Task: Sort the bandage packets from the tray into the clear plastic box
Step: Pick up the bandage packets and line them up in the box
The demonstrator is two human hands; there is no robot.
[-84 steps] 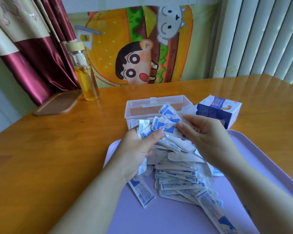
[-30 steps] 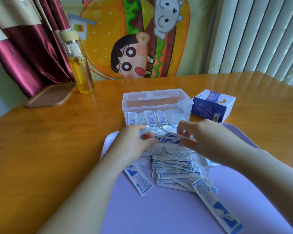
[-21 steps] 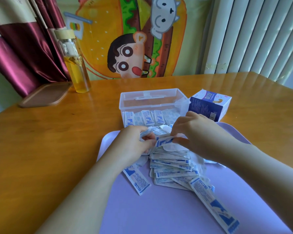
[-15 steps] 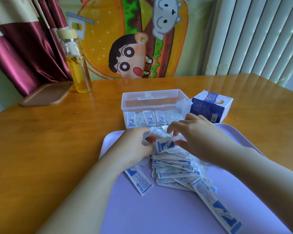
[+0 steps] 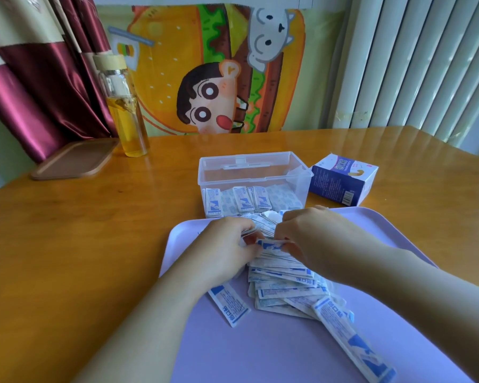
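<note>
The bandage packets [image 5: 282, 283] lie in a loose heap in the far half of the lavender tray [image 5: 260, 355], and more stand on end inside the clear plastic box [image 5: 253, 172], pressed against its near wall. Over the heap, the left hand [image 5: 227, 250] and the right hand [image 5: 313, 239] meet, fingers curled, each pinching one end of the top packet [image 5: 270, 244]; the left seems to have a few others tucked under its fingers.

The box sits open just beyond the tray's far rim, touching it or nearly so, right in front of the hands. One stray packet [image 5: 228, 304] lies beside the left wrist, and a long packet [image 5: 351, 344] angles toward the tray's near right corner. The near part of the tray is bare.

A blue-and-white carton [image 5: 343, 181] stands just right of the box. Well off to the left on the wooden table [image 5: 67, 244] are a glass bottle [image 5: 125, 106] of yellow liquid and a flat brown lid [image 5: 72, 160].
</note>
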